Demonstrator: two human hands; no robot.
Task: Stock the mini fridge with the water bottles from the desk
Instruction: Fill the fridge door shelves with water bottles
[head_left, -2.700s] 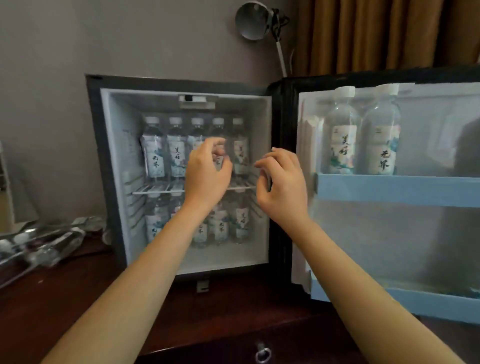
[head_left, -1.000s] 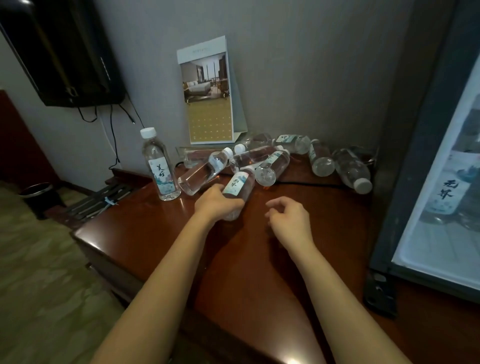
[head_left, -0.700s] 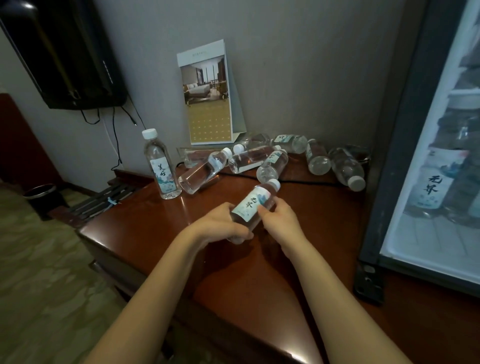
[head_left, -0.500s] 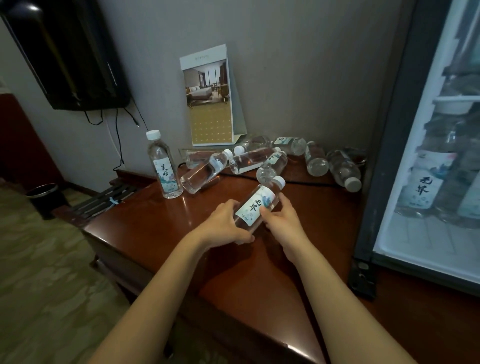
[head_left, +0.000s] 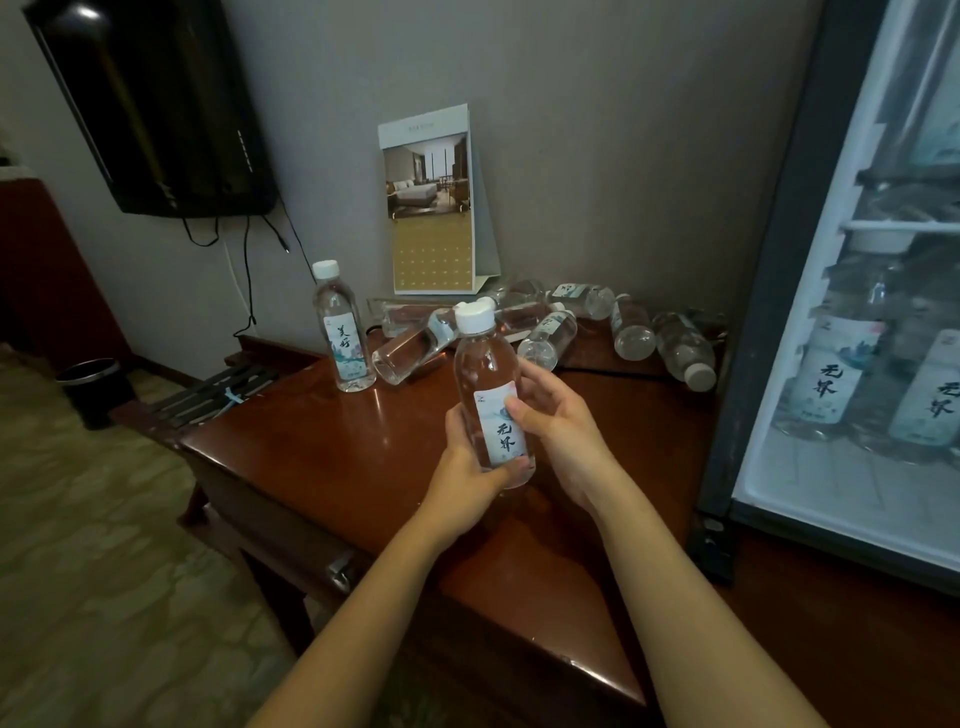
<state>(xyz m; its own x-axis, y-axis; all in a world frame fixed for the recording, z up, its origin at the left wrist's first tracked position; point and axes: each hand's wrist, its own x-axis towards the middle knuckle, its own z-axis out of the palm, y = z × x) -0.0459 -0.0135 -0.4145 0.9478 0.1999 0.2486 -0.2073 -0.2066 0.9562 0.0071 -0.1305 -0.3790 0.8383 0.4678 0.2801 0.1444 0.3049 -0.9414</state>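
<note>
Both hands grip one clear white-capped water bottle (head_left: 488, 395) upright above the brown desk (head_left: 374, 467): left hand (head_left: 467, 467) low, right hand (head_left: 556, 426) mid-label. Lying bottles (head_left: 550, 332) cluster farther; open fridge (head_left: 852, 364) right.

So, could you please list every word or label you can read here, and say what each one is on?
"无界" on the label of the held bottle, gripped by the left hand and right hand.
"美好" on the upright bottle on the desk.
"无界" on two bottles in the fridge.
Lying bottles' labels, small print, and the calendar card: too small or blurred.
</note>
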